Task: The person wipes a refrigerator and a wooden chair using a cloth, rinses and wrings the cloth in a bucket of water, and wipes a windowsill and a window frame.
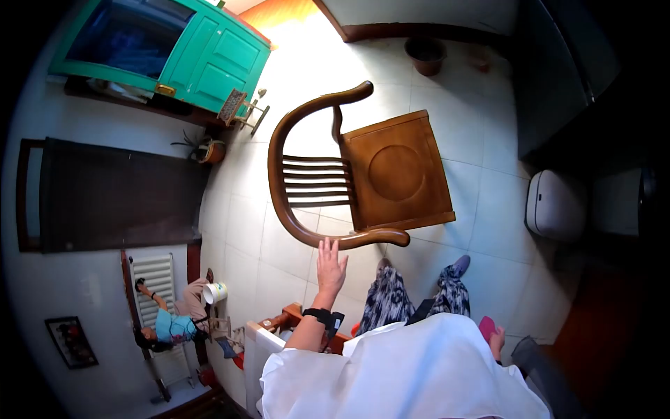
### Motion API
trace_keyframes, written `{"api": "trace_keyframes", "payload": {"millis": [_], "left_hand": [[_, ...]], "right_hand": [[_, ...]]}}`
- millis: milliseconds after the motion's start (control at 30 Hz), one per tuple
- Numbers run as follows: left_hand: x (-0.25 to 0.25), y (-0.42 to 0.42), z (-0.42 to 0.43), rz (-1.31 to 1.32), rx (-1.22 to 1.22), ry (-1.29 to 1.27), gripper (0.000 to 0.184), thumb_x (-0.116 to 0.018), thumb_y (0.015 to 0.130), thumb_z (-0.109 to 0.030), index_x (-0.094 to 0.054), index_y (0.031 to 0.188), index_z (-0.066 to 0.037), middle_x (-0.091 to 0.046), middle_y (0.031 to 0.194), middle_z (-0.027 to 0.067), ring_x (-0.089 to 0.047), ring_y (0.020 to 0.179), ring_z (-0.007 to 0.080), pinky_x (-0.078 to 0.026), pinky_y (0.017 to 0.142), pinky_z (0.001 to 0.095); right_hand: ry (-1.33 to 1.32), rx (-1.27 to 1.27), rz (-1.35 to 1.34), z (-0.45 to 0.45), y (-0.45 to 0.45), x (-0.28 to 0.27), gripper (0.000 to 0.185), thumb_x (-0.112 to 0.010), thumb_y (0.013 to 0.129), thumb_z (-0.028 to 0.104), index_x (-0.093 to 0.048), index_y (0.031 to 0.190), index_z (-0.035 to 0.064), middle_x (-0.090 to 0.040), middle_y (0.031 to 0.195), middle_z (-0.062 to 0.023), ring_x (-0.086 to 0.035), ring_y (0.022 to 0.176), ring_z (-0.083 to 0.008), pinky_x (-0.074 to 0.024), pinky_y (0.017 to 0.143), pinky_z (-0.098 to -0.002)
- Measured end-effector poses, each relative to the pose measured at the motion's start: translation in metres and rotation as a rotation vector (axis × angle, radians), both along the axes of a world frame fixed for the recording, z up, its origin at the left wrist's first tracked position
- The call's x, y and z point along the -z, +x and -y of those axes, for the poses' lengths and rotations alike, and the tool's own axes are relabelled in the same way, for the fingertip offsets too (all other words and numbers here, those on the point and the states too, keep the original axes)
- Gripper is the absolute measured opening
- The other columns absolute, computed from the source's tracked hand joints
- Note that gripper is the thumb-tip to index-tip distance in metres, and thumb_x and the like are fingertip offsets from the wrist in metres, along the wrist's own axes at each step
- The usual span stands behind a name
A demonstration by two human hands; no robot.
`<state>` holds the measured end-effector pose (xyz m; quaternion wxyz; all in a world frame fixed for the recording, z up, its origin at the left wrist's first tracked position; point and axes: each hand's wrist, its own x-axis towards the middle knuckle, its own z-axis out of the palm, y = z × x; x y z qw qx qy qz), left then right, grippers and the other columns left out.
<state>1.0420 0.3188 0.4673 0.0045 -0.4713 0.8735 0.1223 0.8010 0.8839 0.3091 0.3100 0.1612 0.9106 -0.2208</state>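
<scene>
Polished Wood and Soft Cloth

From where I stand, the armchair looks like varnished wood, smooth and glossy, with highlights along its curves. The floor is pale tile, smooth with a faint sheen. The shirt is white cloth, matt and creased; the trousers are patterned cloth, matt too. I can't tell what the red piece in the right hand is made of. The green cabinet wears smooth paint around a dark, glossy panel. The radiator resembles painted metal; the bucket and bin look like smooth plastic.
</scene>
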Motion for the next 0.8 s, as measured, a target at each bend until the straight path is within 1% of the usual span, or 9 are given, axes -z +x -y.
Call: {"api": "trace_keyframes", "payload": {"millis": [67,133,333,400,433,567,700,767,800], "left_hand": [[-0.006,-0.016,-0.029,-0.202,-0.075,0.168,0.058,-0.059,0.087,-0.021,-0.035,0.138,-0.005,-0.029,0.145,0.0187,-0.029,0.134,0.0357,-0.03,0.107,0.0403],[-0.008,-0.023,-0.054,-0.301,-0.227,0.21,0.062,-0.058,0.087,-0.02,-0.03,0.14,-0.004,-0.03,0.144,0.0209,-0.037,0.129,0.0355,-0.034,0.104,0.0387],[0.034,0.004,-0.056,-0.658,-0.757,0.323,0.067,-0.061,0.088,-0.02,-0.026,0.142,-0.003,-0.043,0.133,0.0194,-0.057,0.104,0.025,-0.047,0.086,0.0342],[0.024,0.003,-0.051,-0.687,-0.858,0.431,0.064,-0.06,0.088,-0.018,-0.027,0.141,-0.003,-0.047,0.13,0.0184,-0.058,0.103,0.0232,-0.047,0.086,0.0328],[0.013,-0.002,-0.043,-0.693,-0.962,0.507,0.062,-0.06,0.089,-0.016,-0.029,0.141,-0.003,-0.051,0.127,0.0173,-0.059,0.101,0.0215,-0.047,0.087,0.0314],[-0.038,-0.048,-0.037,-0.936,-0.577,0.892,0.052,-0.056,0.091,-0.011,-0.037,0.139,-0.006,-0.052,0.127,0.0148,-0.053,0.112,0.0196,-0.046,0.091,0.0299],[-0.075,-0.101,-0.01,-1.352,-0.639,1.082,0.079,-0.064,0.088,-0.013,-0.012,0.147,-0.009,-0.036,0.139,0.0152,-0.052,0.113,0.0229,-0.044,0.094,0.0305],[-0.094,-0.103,0.01,-1.432,-0.772,1.138,0.073,-0.067,0.085,-0.012,-0.024,0.144,-0.007,-0.045,0.131,0.0127,-0.053,0.111,0.0191,-0.047,0.089,0.0281],[-0.076,-0.099,0.013,-1.48,-0.726,0.973,0.064,-0.065,0.086,-0.012,-0.03,0.139,-0.007,-0.048,0.126,0.0113,-0.054,0.109,0.0202,-0.053,0.081,0.0306]], "right_hand": [[-0.117,-0.078,-0.141,-0.026,-0.067,0.041,0.042,-0.052,0.076,0.008,-0.057,0.118,0.0065,-0.064,0.097,-0.0119,-0.063,0.083,-0.0254,-0.0514,0.07,-0.035],[-0.272,0.237,0.213,0.002,-0.142,0.021,0.044,-0.048,0.077,0.016,-0.058,0.119,0.0111,-0.06,0.078,-0.0048,-0.052,0.047,-0.0154,-0.0371,0.034,-0.0276],[-0.433,0.201,-0.017,0.191,-0.242,-0.042,0.031,-0.051,0.09,0.031,-0.057,0.114,0.0128,-0.06,0.081,-0.0006,-0.05,0.053,-0.0097,-0.0317,0.037,-0.0236],[-0.734,0.079,-0.035,0.241,-0.251,-0.017,0.031,-0.051,0.092,0.031,-0.06,0.102,0.0033,-0.06,0.079,-0.0013,-0.057,0.062,-0.0133,-0.046,0.052,-0.0269],[-0.858,0.101,0.126,0.295,-0.228,-0.072,0.032,-0.053,0.092,0.031,-0.059,0.105,0.0019,-0.062,0.082,-0.0024,-0.061,0.071,-0.0152,-0.0493,0.062,-0.0282],[-0.891,-0.113,0.435,0.434,-0.149,-0.17,0.031,-0.06,0.084,0.024,-0.053,0.111,0.0115,-0.059,0.087,-0.0005,-0.056,0.069,-0.0098,-0.0418,0.052,-0.0239],[-1.096,-0.385,0.84,0.526,-0.076,-0.22,0.039,-0.058,0.08,0.009,-0.053,0.119,0.0039,-0.061,0.105,-0.0035,-0.058,0.1,-0.0129,-0.0425,0.09,-0.0251],[-1.069,-0.59,0.911,0.557,-0.051,-0.237,0.04,-0.057,0.08,0.007,-0.054,0.119,0.0036,-0.062,0.103,-0.0008,-0.058,0.101,-0.0119,-0.0415,0.092,-0.0251],[-1.037,-0.691,0.949,0.57,-0.046,-0.236,0.044,-0.058,0.082,0.008,-0.051,0.125,0.0037,-0.056,0.119,-0.0038,-0.052,0.112,-0.0135,-0.0376,0.098,-0.0269]]}}
